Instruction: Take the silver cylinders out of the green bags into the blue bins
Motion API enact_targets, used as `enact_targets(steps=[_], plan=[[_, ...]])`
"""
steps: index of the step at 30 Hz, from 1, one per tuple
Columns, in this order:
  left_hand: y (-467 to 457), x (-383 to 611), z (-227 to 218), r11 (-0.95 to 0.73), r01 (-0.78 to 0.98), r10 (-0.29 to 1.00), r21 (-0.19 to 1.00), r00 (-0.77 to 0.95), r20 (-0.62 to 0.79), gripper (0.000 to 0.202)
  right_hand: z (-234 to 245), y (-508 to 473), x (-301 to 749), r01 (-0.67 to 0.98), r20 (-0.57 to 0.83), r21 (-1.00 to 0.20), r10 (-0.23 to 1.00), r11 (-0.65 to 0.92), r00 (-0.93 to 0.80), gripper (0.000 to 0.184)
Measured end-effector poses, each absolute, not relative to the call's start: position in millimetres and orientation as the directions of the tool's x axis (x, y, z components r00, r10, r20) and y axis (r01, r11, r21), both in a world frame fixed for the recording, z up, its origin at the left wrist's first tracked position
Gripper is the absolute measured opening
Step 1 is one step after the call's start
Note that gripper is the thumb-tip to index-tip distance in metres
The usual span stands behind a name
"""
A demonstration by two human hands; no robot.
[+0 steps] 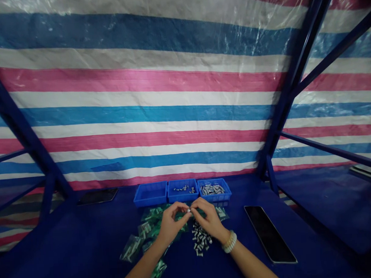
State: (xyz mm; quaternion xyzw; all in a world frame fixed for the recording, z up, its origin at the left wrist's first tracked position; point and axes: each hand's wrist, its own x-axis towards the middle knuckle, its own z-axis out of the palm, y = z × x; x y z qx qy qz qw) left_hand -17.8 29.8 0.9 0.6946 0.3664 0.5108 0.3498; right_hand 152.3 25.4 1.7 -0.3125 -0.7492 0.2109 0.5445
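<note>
My left hand [173, 221] and my right hand [210, 219] meet above the middle of the blue table, fingertips pinched together. Between them is a small shiny metal piece [189, 210], which looks like a screw; its exact shape is mostly hidden by the fingers. Below my right hand lies a loose pile of silver screws [201, 239]. Small clear and green plastic packets [146, 229] holding metal parts are spread under and to the left of my left hand.
Behind the hands stand three blue bins: an empty left bin [151, 193], a middle bin [183, 191] with a few small parts, and a right bin [214, 190] full of metal pieces. A tablet [269, 233] lies at right, a dark phone-like slab [98, 196] at back left. Blue frame posts [281, 103] flank the table.
</note>
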Motion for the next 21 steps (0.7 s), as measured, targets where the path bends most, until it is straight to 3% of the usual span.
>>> enact_targets(steps=[4, 8, 13, 16, 21], plan=[[38, -18, 6, -0.581, 0.234, 0.813, 0.779, 0.2, 0.546, 0.007, -4, 27, 150, 0.224, 0.688, -0.632, 0.67, 0.742, -0.28, 0.018], [73, -13, 27, -0.649, 0.356, 0.752, 0.672, 0.166, 0.638, 0.007, -7, 30, 153, 0.26, 0.687, -0.642, 0.692, 0.721, -0.223, 0.024], [102, -7, 47, -0.602, 0.552, 0.729, 0.577, 0.086, 0.679, 0.043, -9, 35, 158, 0.287, 0.713, -0.651, 0.696, 0.702, -0.085, 0.031], [86, -9, 41, -0.571, 0.607, 0.777, 0.553, 0.183, 0.602, 0.031, -8, 36, 161, 0.297, 0.712, -0.674, 0.702, 0.677, 0.015, 0.032], [44, -18, 20, -0.639, 0.632, 0.763, 0.439, 0.592, 0.257, 0.015, -8, 34, 162, 0.304, 0.727, -0.669, 0.682, 0.678, 0.078, 0.028]])
